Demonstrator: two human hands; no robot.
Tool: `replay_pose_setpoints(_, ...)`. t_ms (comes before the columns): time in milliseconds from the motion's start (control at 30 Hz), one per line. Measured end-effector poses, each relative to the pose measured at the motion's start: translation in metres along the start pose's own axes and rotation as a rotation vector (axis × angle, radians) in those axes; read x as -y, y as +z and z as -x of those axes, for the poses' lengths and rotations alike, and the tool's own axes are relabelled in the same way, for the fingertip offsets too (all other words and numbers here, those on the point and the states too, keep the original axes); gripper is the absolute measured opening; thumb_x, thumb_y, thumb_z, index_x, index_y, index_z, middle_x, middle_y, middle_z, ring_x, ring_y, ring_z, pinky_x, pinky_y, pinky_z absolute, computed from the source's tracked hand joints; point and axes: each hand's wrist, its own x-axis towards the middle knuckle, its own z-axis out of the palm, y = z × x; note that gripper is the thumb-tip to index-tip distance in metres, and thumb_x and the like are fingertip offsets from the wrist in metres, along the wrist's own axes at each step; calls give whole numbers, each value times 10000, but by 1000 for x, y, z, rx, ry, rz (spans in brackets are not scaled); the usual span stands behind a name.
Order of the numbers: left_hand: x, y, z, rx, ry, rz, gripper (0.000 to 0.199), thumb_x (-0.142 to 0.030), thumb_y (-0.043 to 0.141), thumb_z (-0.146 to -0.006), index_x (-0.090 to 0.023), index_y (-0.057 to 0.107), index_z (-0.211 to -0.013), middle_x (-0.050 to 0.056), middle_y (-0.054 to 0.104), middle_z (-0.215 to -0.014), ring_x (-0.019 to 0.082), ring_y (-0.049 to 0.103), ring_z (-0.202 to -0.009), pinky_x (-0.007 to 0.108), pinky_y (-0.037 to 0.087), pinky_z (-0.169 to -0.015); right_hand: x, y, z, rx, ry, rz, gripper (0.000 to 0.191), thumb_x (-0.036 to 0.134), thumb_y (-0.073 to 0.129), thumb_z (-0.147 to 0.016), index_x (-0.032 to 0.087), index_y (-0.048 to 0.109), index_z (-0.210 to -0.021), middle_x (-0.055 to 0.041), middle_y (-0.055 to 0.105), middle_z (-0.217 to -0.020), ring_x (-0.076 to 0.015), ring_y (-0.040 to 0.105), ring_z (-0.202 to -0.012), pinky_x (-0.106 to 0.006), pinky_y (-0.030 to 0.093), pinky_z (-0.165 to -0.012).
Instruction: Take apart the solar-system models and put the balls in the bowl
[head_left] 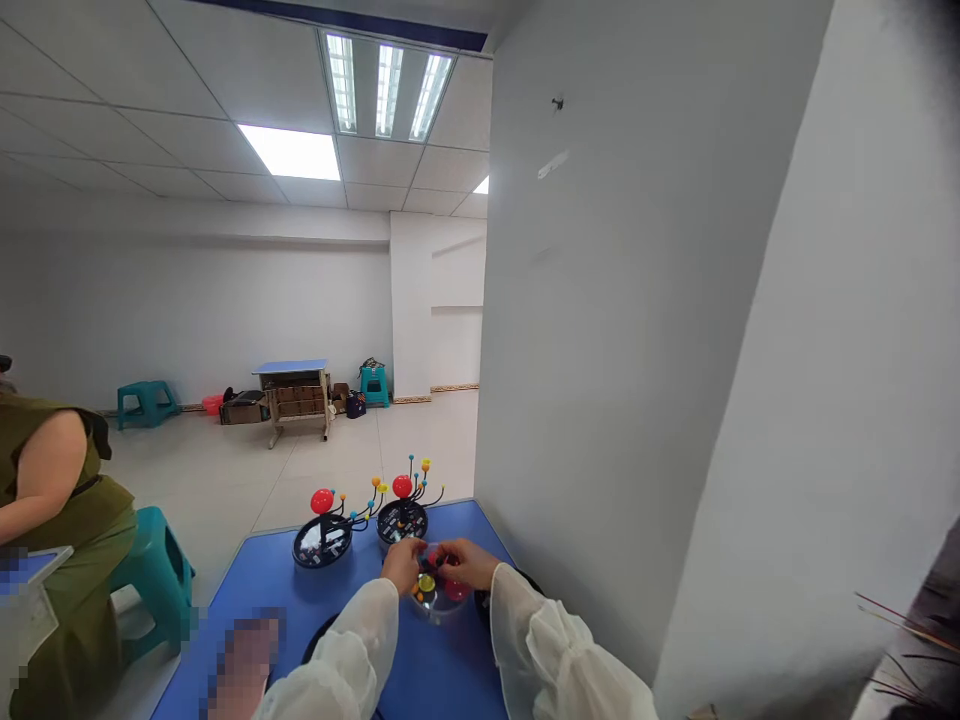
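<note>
A clear plastic bowl on the blue table holds small coloured balls, among them a yellow ball and a red ball. My left hand is above the bowl's left side, fingers closed in a pinch. From the right, my right hand reaches over the bowl with its fingertips pressed together close to the left fingers. What either hand pinches is too small to make out. Just beyond stand two planet models on round black bases: the right model and the left model, each with a red ball and thin arms.
Dark round edges show on the blue table beside both forearms. A grey wall rises close on the right. To the left, a person sits on a teal stool. A desk stands at the back wall.
</note>
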Motion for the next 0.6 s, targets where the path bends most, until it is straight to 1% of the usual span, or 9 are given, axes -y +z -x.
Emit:
replay_pose_setpoints(100, 4, -2, 3, 4, 39, 34, 249, -345, 583, -939, -161, 635, -1100, 55, 688, -1096, 195, 665, -986, 431, 537, -906, -1, 1, 1, -31, 6, -94, 106, 243, 619, -807, 156, 674, -832, 20, 623, -655, -114, 567, -613, -218, 451, -590)
replay_pose_setpoints(200, 7, -2, 11, 13, 68, 67, 235, -339, 582, -940, -157, 645, -1074, 37, 708, -1011, 182, 680, -920, 406, 550, -866, 1, -1, 2, -73, 2, -170, 208, 369, 631, -813, 167, 681, -808, 1, 659, -689, -140, 599, -660, -248, 475, -618)
replay_pose_setpoints(300, 7, -2, 19, 17, 83, 109, 194, -247, 546, -946, -139, 649, -1069, 46, 726, -951, 169, 693, -849, 355, 555, -809, 9, -8, 5, -121, -3, -227, 304, 457, 578, -839, 174, 680, -887, -11, 673, -717, -149, 593, -649, -267, 471, -614)
replay_pose_setpoints(367, 4, -6, 23, 8, 107, 140, 230, -168, 472, -945, -129, 647, -1089, 74, 737, -956, 164, 699, -835, 314, 545, -790, 18, -12, 8, -136, -10, -251, 358, 489, 531, -863, 176, 667, -974, 1, 649, -669, -141, 561, -587, -267, 447, -585)
replay_pose_setpoints(433, -3, -12, 28, -1, 150, 174, 291, -149, 410, -941, -124, 630, -1130, 93, 740, -982, 163, 699, -842, 282, 533, -774, 30, -16, 14, -123, -28, -268, 380, 503, 516, -874, 187, 641, -1044, 24, 615, -610, -138, 538, -542, -260, 424, -562)
replay_pose_setpoints(533, -15, -23, 44, 17, 241, 222, 298, -207, 428, -926, -135, 608, -1154, 73, 742, -954, 167, 693, -830, 257, 523, -728, 50, -18, 28, -83, -64, -282, 373, 503, 576, -853, 215, 570, -1090, 56, 596, -576, -136, 538, -520, -240, 402, -543)
replay_pose_setpoints(600, -21, -28, 66, 52, 300, 246, 258, -242, 475, -905, -157, 638, -1086, 42, 743, -893, 164, 681, -790, 247, 515, -700, 62, -15, 44, -51, -87, -294, 369, 497, 619, -834, 226, 512, -1060, 69, 603, -585, -125, 528, -512, -225, 385, -534)
